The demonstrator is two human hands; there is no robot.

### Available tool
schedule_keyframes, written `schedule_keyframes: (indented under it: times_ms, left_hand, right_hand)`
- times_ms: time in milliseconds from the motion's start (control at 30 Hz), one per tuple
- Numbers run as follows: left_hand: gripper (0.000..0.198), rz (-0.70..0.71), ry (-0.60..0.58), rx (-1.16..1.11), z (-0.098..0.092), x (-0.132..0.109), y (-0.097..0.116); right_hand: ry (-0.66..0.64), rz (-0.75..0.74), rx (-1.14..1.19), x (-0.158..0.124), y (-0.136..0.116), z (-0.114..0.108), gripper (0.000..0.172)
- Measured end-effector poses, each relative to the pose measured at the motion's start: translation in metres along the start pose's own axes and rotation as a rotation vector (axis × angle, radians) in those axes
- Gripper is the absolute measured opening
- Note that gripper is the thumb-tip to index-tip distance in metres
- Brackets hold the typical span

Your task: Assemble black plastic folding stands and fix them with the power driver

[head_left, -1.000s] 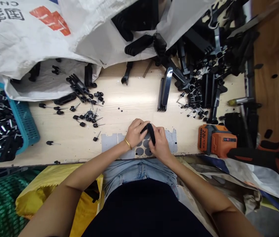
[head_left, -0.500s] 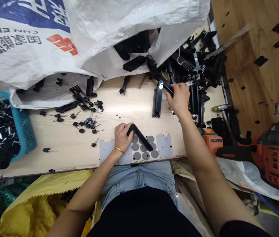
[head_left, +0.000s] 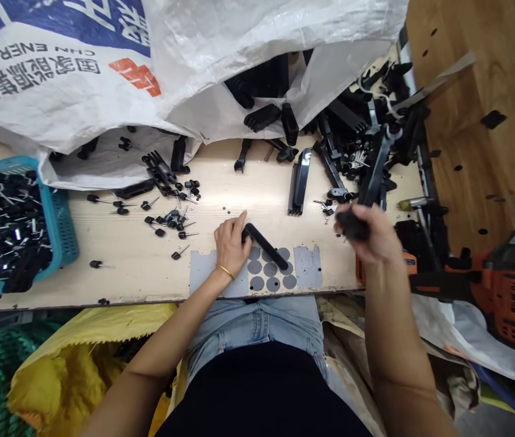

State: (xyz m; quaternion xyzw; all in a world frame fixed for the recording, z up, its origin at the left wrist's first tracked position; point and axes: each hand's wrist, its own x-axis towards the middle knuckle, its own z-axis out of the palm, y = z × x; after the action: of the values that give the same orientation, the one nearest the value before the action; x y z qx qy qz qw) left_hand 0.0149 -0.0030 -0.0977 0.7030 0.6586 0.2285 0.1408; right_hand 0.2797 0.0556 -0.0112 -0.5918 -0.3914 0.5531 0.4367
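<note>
On the bench's front edge, my left hand (head_left: 232, 246) steadies the near-left end of a long black plastic bar (head_left: 267, 247), with thumb and fingers around that end. The bar slants over a grey sheet with round grey discs (head_left: 257, 283). Raised above the bench to the right, my right hand (head_left: 378, 237) is closed around a long black tool (head_left: 377, 167). Motion blurs it, and its exact kind is unclear. A white cord (head_left: 382, 96) runs near its far end. Two stacked black bars (head_left: 300, 182) lie between the hands, farther back.
Black knobs with metal pins (head_left: 173, 218) are scattered on the left, beside a blue basket (head_left: 64, 230) full of them. A white woven sack (head_left: 184, 60) covers the back. Black parts (head_left: 344, 115) pile up at the right, and an orange power tool (head_left: 512, 291) stands far right.
My right hand has come from the parts beside the stacked bars towards me and rightward, now lifting the black tool. My left hand stays at the bar, its index finger straighter.
</note>
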Motion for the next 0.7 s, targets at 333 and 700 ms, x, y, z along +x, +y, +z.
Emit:
schedule_keyframes:
  times_ms: [333, 700]
  left_hand:
    - [0.014, 0.293, -0.42, 0.015, -0.032, 0.018, 0.013]
    - [0.029, -0.007, -0.427, -0.455, -0.039, -0.024, 0.043]
  right_hand:
    - [0.081, 0.153, 0.241, -0.064, 0.056, 0.071, 0.016]
    - [-0.02, 0.183, 0.431, -0.055, 0.04, 0.101, 0.015]
